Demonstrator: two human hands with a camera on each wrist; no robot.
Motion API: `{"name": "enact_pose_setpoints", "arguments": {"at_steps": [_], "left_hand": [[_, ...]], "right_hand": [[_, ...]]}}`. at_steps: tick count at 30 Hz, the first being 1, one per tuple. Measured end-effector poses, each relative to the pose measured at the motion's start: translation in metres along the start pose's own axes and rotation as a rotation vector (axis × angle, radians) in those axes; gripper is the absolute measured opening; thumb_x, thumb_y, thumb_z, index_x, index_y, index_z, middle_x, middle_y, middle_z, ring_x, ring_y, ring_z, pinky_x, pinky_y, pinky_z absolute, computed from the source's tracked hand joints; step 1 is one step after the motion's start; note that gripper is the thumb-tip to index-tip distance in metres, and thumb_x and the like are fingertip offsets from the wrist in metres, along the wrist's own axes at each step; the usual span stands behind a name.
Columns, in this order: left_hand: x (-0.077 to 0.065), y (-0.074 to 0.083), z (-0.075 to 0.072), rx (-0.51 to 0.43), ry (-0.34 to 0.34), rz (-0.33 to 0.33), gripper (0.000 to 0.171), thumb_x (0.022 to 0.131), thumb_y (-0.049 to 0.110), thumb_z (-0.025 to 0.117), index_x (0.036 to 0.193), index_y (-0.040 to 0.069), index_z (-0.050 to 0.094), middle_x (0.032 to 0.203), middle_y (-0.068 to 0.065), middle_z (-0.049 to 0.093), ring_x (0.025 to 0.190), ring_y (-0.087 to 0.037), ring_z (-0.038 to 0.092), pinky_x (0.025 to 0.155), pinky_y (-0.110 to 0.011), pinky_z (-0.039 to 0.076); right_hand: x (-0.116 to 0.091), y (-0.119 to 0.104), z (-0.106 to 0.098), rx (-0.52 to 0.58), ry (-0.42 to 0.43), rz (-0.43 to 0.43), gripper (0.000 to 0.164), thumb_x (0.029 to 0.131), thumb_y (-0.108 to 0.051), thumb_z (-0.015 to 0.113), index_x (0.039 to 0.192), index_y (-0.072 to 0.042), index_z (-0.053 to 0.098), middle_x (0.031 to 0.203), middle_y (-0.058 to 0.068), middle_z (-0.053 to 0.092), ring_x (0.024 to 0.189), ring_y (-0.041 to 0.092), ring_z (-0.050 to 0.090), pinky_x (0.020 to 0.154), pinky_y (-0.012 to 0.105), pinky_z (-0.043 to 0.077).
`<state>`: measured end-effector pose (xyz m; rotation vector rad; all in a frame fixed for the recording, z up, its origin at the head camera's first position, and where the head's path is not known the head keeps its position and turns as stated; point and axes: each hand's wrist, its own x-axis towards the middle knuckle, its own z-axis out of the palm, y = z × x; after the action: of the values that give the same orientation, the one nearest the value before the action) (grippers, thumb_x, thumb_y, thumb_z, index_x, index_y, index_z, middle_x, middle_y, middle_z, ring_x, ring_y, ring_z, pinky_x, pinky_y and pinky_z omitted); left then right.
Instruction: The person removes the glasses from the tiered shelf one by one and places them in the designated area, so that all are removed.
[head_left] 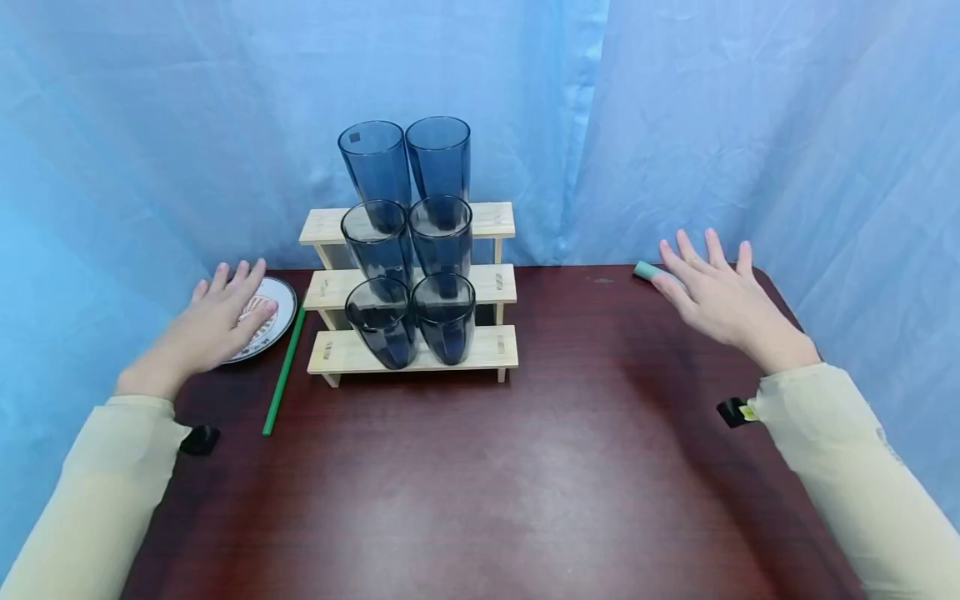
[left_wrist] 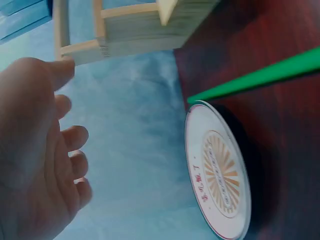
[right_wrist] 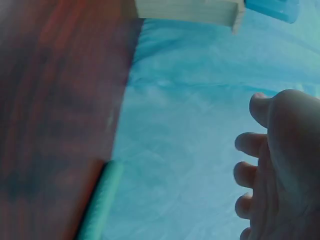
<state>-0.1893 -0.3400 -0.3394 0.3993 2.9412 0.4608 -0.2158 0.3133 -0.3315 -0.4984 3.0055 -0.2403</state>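
My left hand hovers over a white patterned plate at the table's left, its fingers spread and nothing in them. Beside the plate lies a thin green stick. On the far right, my right hand is held above the table with fingers spread, near a pale green cylinder that it partly hides in the head view. Between the hands stands a three-step wooden rack. Each step carries two dark blue-grey glasses, such as the front right glass and the tall back left glass.
The dark reddish-brown table reaches toward me in front of the rack. Light blue curtains hang close behind the table and along both sides. A black strap sticks out from the left sleeve, another strap from the right.
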Motion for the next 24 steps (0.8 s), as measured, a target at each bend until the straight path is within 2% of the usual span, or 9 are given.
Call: {"name": "enact_pose_setpoints", "arguments": {"at_steps": [2, 6, 9, 11, 13, 14, 17, 20, 24], "left_hand": [[0.003, 0.002, -0.008, -0.106, -0.015, -0.015, 0.079, 0.109, 0.049, 0.034, 0.16, 0.015, -0.015, 0.166, -0.017, -0.015, 0.148, -0.044, -0.02, 0.117, -0.063, -0.01], [0.01, 0.009, -0.025, -0.284, -0.072, -0.066, 0.09, 0.106, 0.053, 0.042, 0.155, 0.024, -0.028, 0.164, -0.003, -0.024, 0.15, -0.049, -0.004, 0.117, -0.068, 0.004], [0.018, 0.013, -0.033, -0.394, -0.115, -0.094, 0.097, 0.105, 0.05, 0.051, 0.154, 0.027, -0.029, 0.165, -0.011, -0.021, 0.148, -0.052, 0.009, 0.116, -0.069, 0.013], [0.025, 0.014, -0.035, -0.485, -0.144, -0.107, 0.101, 0.104, 0.042, 0.058, 0.155, 0.027, -0.028, 0.166, -0.019, -0.015, 0.15, -0.05, 0.007, 0.115, -0.068, 0.019], [0.031, 0.015, -0.035, -0.569, -0.172, -0.14, 0.104, 0.103, 0.035, 0.063, 0.157, 0.027, -0.025, 0.166, -0.025, -0.006, 0.147, -0.051, 0.018, 0.111, -0.066, 0.031], [0.034, 0.015, -0.034, -0.612, -0.182, -0.154, 0.104, 0.102, 0.031, 0.065, 0.158, 0.026, -0.023, 0.166, -0.025, -0.003, 0.146, -0.05, 0.023, 0.109, -0.063, 0.037], [0.042, 0.015, -0.028, -0.74, -0.207, -0.2, 0.105, 0.101, 0.023, 0.068, 0.161, 0.023, -0.018, 0.166, -0.025, 0.002, 0.143, -0.046, 0.033, 0.1, -0.053, 0.05], [0.046, 0.012, -0.02, -0.849, -0.22, -0.223, 0.1, 0.101, 0.022, 0.067, 0.163, 0.019, -0.011, 0.166, -0.025, 0.007, 0.14, -0.043, 0.038, 0.1, -0.05, 0.051], [0.049, 0.01, -0.01, -0.94, -0.23, -0.227, 0.09, 0.102, 0.022, 0.065, 0.164, 0.012, 0.001, 0.162, -0.025, 0.02, 0.127, -0.026, 0.056, 0.104, -0.053, 0.047]], "right_hand": [[0.005, -0.008, -0.008, 0.053, 0.032, -0.028, 0.075, 0.108, -0.058, 0.028, 0.164, -0.016, 0.004, 0.168, 0.017, -0.006, 0.149, 0.043, -0.021, 0.11, 0.069, -0.021], [0.02, -0.029, -0.028, 0.238, 0.086, -0.095, 0.077, 0.106, -0.053, 0.044, 0.164, -0.022, 0.005, 0.169, 0.006, -0.006, 0.153, 0.035, -0.013, 0.117, 0.066, -0.007], [0.036, -0.049, -0.041, 0.376, 0.135, -0.121, 0.08, 0.102, -0.052, 0.055, 0.164, -0.029, 0.01, 0.168, -0.005, 0.005, 0.155, 0.029, 0.01, 0.121, 0.061, 0.011], [0.049, -0.064, -0.049, 0.477, 0.165, -0.127, 0.081, 0.1, -0.051, 0.06, 0.163, -0.031, 0.014, 0.167, -0.008, 0.013, 0.152, 0.024, 0.022, 0.121, 0.054, 0.021], [0.063, -0.079, -0.054, 0.584, 0.186, -0.139, 0.082, 0.098, -0.05, 0.064, 0.163, -0.03, 0.018, 0.166, -0.006, 0.021, 0.149, 0.022, 0.032, 0.12, 0.047, 0.028], [0.071, -0.087, -0.056, 0.635, 0.19, -0.149, 0.082, 0.098, -0.049, 0.065, 0.163, -0.028, 0.02, 0.166, -0.004, 0.025, 0.15, 0.019, 0.028, 0.12, 0.043, 0.029], [0.092, -0.111, -0.059, 0.747, 0.183, -0.172, 0.082, 0.098, -0.046, 0.066, 0.163, -0.027, 0.02, 0.163, 0.0, 0.032, 0.147, 0.02, 0.035, 0.117, 0.04, 0.034], [0.112, -0.132, -0.059, 0.804, 0.168, -0.19, 0.085, 0.096, -0.046, 0.068, 0.163, -0.03, 0.018, 0.162, -0.001, 0.035, 0.145, 0.02, 0.04, 0.114, 0.041, 0.038], [0.131, -0.156, -0.058, 0.882, 0.155, -0.197, 0.091, 0.095, -0.045, 0.071, 0.164, -0.031, 0.014, 0.162, -0.003, 0.034, 0.143, 0.017, 0.041, 0.113, 0.042, 0.04]]}}
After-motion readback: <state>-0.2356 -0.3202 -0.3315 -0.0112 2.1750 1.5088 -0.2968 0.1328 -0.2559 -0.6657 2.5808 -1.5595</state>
